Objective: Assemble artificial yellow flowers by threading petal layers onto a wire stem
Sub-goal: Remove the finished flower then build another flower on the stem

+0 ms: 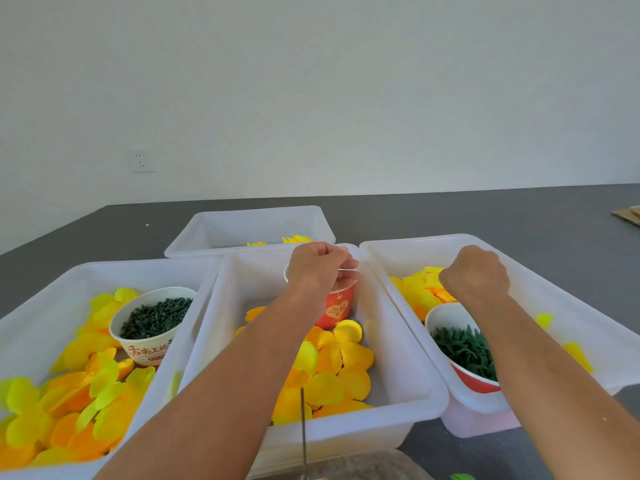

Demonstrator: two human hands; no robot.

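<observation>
My left hand hovers over a red paper cup at the back of the middle white bin. Its thumb and fingers pinch a small thin pale piece just above the cup's rim. My right hand reaches down into a pile of yellow petals in the right bin; its fingers curl downward and their tips are hidden. More yellow petal layers lie in the middle bin. A thin upright wire stem stands at the bottom centre, in front of that bin.
The left bin holds yellow and orange petals and a paper bowl of dark green pieces. A red bowl of green star-shaped pieces sits in the right bin. A fourth bin stands behind. Grey tabletop lies around.
</observation>
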